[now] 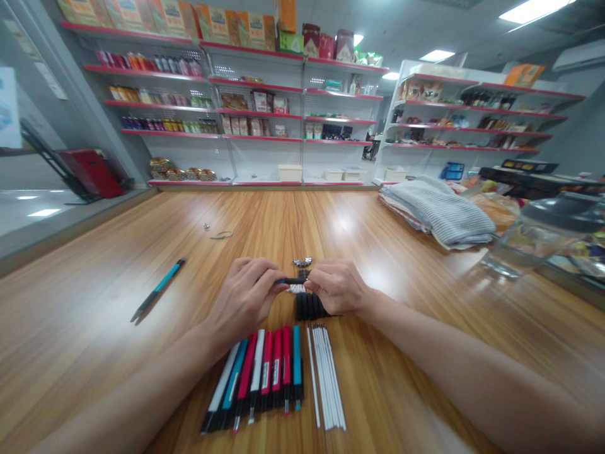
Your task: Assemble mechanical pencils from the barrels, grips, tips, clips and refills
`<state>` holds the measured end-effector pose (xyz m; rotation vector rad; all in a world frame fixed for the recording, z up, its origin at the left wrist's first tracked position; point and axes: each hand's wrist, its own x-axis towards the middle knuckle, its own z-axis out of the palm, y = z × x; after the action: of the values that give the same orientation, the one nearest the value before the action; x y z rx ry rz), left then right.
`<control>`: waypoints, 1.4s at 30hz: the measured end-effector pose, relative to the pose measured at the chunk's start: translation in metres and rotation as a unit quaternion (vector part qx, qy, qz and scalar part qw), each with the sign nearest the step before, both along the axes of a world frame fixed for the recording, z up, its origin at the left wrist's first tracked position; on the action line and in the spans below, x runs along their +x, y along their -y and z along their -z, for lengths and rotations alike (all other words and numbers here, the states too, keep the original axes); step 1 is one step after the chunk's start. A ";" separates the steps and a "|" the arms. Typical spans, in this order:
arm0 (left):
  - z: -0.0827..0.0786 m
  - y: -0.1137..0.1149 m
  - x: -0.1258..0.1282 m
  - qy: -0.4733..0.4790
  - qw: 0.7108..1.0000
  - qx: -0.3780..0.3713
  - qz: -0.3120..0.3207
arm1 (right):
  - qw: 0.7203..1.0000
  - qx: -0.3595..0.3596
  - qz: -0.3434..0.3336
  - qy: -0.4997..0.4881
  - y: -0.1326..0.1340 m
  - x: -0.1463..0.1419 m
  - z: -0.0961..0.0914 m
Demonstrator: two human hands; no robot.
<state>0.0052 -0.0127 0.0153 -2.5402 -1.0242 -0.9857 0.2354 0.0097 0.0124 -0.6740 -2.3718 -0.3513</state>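
Observation:
My left hand (246, 296) and my right hand (336, 285) meet above the wooden table (401, 353), both pinched on a small black pen part (291, 281) held level between them. Just below the hands lies a cluster of black pen parts (309, 306). A small pile of metal springs (302, 261) sits just beyond the fingers. Nearer to me, a row of several pen barrels (265, 372) in white, teal and red lies side by side. To their right lie several thin white refills (326, 375).
One teal pen (158, 289) lies apart on the left of the table. A small metal ring and wire (221, 234) lie farther back. Folded striped cloth (442, 211) and a clear jar with a dark lid (543, 236) sit at right. Stocked shelves (265, 101) line the back wall.

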 end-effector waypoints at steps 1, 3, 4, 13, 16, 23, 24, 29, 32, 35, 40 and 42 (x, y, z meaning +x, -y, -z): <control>0.000 0.000 0.000 0.007 1.000 0.000 -0.001 | 1.000 0.001 0.004 -0.003 0.000 0.000 0.000; 0.000 -0.002 -0.002 0.046 0.999 -0.005 -0.022 | 1.000 0.008 0.015 -0.014 -0.001 0.001 0.000; 0.001 -0.003 -0.003 0.085 0.995 -0.015 -0.044 | 0.999 0.014 0.020 -0.023 -0.002 0.001 0.000; 0.023 -0.034 -0.023 0.462 0.799 -0.385 -0.031 | 0.994 0.055 0.064 -0.067 -0.005 0.005 -0.006; 0.026 -0.036 -0.025 0.486 0.773 -0.407 0.013 | 0.995 0.050 0.060 -0.059 -0.005 0.006 -0.005; 0.027 -0.034 -0.025 0.507 0.743 -0.428 0.082 | 0.995 0.038 0.069 -0.059 -0.006 0.007 -0.003; 0.026 -0.033 -0.024 0.502 0.743 -0.433 0.088 | 0.995 0.040 0.070 -0.056 -0.007 0.007 -0.003; 0.019 -0.027 -0.021 0.522 0.668 -0.502 0.173 | 0.995 0.062 0.074 -0.030 -0.008 0.008 -0.004; 0.015 -0.027 -0.021 0.541 0.629 -0.529 0.178 | 0.994 0.071 0.079 -0.020 -0.008 0.008 -0.004; 0.015 -0.029 -0.021 0.545 0.632 -0.537 0.125 | 0.994 0.075 0.075 -0.006 -0.009 0.010 -0.003; 0.018 -0.032 -0.022 0.527 0.643 -0.544 0.111 | 0.995 0.070 0.064 0.001 -0.010 0.011 -0.002; 0.020 -0.033 -0.022 0.519 0.652 -0.538 0.125 | 0.996 0.065 0.064 -0.008 -0.010 0.011 -0.002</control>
<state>-0.0172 0.0198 -0.0047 -2.8130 -2.0403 -2.8054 0.2465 0.0195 0.0141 -0.7671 -2.2740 -0.5484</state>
